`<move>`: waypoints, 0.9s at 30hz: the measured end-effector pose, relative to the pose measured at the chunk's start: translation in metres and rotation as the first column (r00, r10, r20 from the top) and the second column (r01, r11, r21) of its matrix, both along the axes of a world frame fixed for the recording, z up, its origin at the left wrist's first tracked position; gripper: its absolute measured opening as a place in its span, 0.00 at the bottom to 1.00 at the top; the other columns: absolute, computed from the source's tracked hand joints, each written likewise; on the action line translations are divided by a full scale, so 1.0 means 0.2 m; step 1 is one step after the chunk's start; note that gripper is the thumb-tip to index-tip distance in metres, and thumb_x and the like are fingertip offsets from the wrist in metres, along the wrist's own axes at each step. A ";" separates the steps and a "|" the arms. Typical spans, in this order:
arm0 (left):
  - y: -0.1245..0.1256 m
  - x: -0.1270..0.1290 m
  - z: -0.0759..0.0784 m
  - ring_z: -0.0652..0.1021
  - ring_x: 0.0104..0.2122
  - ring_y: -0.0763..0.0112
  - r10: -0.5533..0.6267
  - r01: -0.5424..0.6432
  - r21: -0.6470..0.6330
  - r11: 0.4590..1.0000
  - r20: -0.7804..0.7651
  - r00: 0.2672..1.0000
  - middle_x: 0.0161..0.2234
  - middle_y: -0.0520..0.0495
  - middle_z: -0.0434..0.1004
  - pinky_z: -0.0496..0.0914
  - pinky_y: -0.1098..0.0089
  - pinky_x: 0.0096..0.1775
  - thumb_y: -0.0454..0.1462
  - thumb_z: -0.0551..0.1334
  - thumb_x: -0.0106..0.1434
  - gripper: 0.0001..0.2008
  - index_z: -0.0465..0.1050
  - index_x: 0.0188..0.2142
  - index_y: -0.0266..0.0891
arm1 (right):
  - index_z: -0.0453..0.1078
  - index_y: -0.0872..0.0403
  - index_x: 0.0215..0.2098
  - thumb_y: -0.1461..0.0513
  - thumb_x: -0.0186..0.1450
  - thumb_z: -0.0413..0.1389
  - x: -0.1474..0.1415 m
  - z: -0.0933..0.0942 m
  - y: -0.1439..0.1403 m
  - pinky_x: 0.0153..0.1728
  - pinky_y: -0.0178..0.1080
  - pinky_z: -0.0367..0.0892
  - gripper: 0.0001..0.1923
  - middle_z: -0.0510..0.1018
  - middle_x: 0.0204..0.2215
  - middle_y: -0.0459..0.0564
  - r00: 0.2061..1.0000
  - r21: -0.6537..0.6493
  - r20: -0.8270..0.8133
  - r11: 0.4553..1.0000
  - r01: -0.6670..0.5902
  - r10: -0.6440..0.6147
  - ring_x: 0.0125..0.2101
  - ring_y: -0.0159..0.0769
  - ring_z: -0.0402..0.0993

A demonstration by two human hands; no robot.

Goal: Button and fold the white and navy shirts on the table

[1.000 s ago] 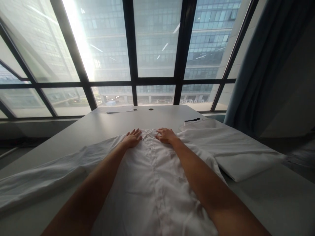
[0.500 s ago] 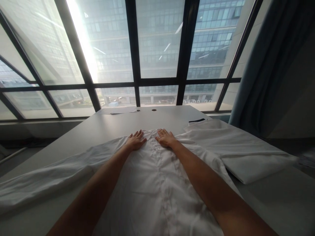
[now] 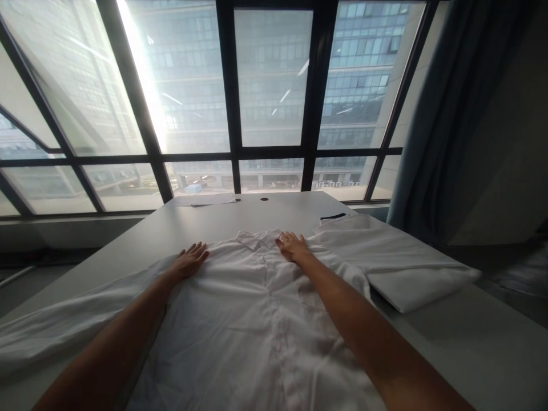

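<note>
Since a second ago the left hand (image 3: 188,261) has slid outward from beside the collar to the shoulder of the white button-front cotton shirt (image 3: 257,319), which lies face up along the middle of the pale grey table (image 3: 205,220) (its left sleeve trailing off toward the near left corner), so the smoothing now seems to be spreading from the placket to the sides. Both arms reach straight forward; the left palm is flat with fingers spread, gripping nothing, while the right hand (image 3: 293,246) stays pressed flat by the collar, fingers extended and loosely together, beside a folded white cloth (image 3: 398,268) lying to the right.
</note>
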State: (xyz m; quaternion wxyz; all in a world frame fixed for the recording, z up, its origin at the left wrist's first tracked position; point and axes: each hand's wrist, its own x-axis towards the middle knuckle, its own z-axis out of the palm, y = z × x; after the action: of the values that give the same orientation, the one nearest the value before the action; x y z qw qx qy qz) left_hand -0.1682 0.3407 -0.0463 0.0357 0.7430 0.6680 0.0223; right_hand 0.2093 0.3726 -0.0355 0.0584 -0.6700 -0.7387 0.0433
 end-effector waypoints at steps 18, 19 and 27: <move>-0.19 -0.22 -0.04 0.56 0.67 0.59 0.170 -0.172 0.149 0.974 0.021 0.985 0.69 0.42 0.51 0.55 0.56 0.62 0.51 0.36 0.70 0.34 0.54 0.68 0.39 | 0.73 0.62 0.50 0.65 0.64 0.51 0.33 0.20 -0.05 0.52 0.47 0.57 0.17 0.75 0.49 0.66 0.943 0.328 0.165 0.918 0.223 -0.288 0.51 0.50 0.69; -0.20 -0.22 -0.03 0.57 0.66 0.59 0.188 -0.189 0.159 0.969 0.025 0.982 0.69 0.41 0.52 0.55 0.56 0.61 0.51 0.36 0.70 0.34 0.55 0.68 0.38 | 0.72 0.62 0.51 0.67 0.64 0.51 0.31 0.18 -0.06 0.54 0.49 0.55 0.18 0.73 0.51 0.66 0.943 0.346 0.203 0.920 0.182 -0.263 0.52 0.50 0.67; -0.28 -0.20 0.13 0.74 0.50 0.58 0.230 -0.225 0.234 0.946 0.006 0.973 0.54 0.40 0.70 0.71 0.53 0.49 0.44 0.60 0.68 0.20 0.67 0.56 0.37 | 0.68 0.55 0.59 0.52 0.72 0.42 0.10 0.14 -0.21 0.63 0.53 0.40 0.26 0.68 0.59 0.60 0.997 0.163 0.069 0.985 -0.057 0.046 0.59 0.47 0.60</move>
State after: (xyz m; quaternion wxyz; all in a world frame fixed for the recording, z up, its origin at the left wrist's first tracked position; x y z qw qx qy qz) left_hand -0.2083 0.2846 -0.0194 -0.0619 0.6600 0.7424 0.0968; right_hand 0.2300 0.3301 -0.0080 0.0888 -0.6446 -0.7584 -0.0383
